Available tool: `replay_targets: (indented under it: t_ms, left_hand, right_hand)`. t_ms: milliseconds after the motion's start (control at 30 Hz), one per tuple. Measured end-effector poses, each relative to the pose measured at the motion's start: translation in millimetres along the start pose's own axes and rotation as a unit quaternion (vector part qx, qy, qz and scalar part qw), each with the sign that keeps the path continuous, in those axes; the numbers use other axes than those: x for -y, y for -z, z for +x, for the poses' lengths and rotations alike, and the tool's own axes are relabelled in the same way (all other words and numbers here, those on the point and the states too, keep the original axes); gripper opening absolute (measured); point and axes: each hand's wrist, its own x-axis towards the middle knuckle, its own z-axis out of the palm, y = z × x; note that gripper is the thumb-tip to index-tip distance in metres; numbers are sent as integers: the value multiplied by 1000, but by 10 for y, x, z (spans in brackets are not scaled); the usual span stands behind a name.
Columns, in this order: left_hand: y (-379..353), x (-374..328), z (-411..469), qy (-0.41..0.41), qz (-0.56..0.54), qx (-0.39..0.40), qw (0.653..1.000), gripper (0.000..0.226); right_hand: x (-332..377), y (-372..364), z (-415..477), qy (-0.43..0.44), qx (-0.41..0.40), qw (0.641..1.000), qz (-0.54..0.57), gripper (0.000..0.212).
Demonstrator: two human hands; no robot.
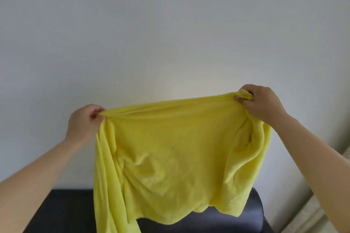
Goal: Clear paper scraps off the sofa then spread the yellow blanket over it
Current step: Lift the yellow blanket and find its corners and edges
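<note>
I hold the yellow blanket (pixel 170 157) up in the air in front of the white wall. My left hand (pixel 83 123) pinches its top edge at the left, and my right hand (pixel 259 102) grips a bunched corner at the right, a little higher. The cloth hangs down crumpled between them, with a long fold trailing to the bottom edge at the left. Beneath it the dark sofa (pixel 251 212) shows its back and right arm. The blanket hides most of the seat. No paper scraps are in view.
A plain white wall (pixel 170 34) fills the upper view. At the far right a pale floor strip and skirting (pixel 322 204) run beside the sofa's arm.
</note>
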Motion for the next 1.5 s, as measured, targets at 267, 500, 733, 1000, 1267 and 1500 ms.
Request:
replay_targets:
  t_ms: [267, 500, 733, 1000, 1267, 1500]
  left_hand:
    - [91, -650, 295, -9, -130, 15, 991, 16]
    - [141, -553, 349, 152, -143, -1, 978, 21]
    - [186, -642, 80, 180, -161, 258, 936, 5]
    - [-280, -849, -477, 231, -302, 329, 864, 6]
    - [-405, -1118, -716, 117, -230, 446, 857, 16]
    - [-261, -1009, -763, 106, -208, 477, 847, 20]
  right_hand:
    - [-315, -443, -324, -138, -16, 989, 53, 14]
    - [-270, -611, -358, -153, -32, 985, 70, 16]
    - [-418, -615, -277, -231, -58, 969, 60, 15]
    - [113, -790, -550, -242, -24, 931, 273, 73]
    - [917, -1306, -1248, -104, 255, 828, 488, 39]
    - [960, -1353, -1278, -103, 338, 767, 535, 22]
